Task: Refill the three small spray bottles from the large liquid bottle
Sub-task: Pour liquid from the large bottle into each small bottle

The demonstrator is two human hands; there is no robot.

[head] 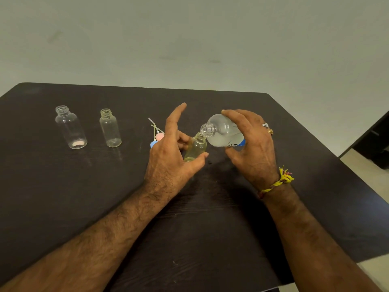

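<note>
Left hand [168,157] grips a small bottle [195,147]; right hand [252,148] grips the tilted large bottle [223,131], mid-table [231,218], far from edges.

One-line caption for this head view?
Right hand tips large liquid bottle into small bottle held by left hand; two uncapped bottles wait.

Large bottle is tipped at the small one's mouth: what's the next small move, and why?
Probably keep tipping the large bottle slowly. The right hand holds it nearly on its side, its open neck right at the mouth of the small yellowish bottle that the left hand steadies. Whether liquid is flowing cannot be told. Two uncapped clear bottles wait, apparently empty.
</note>
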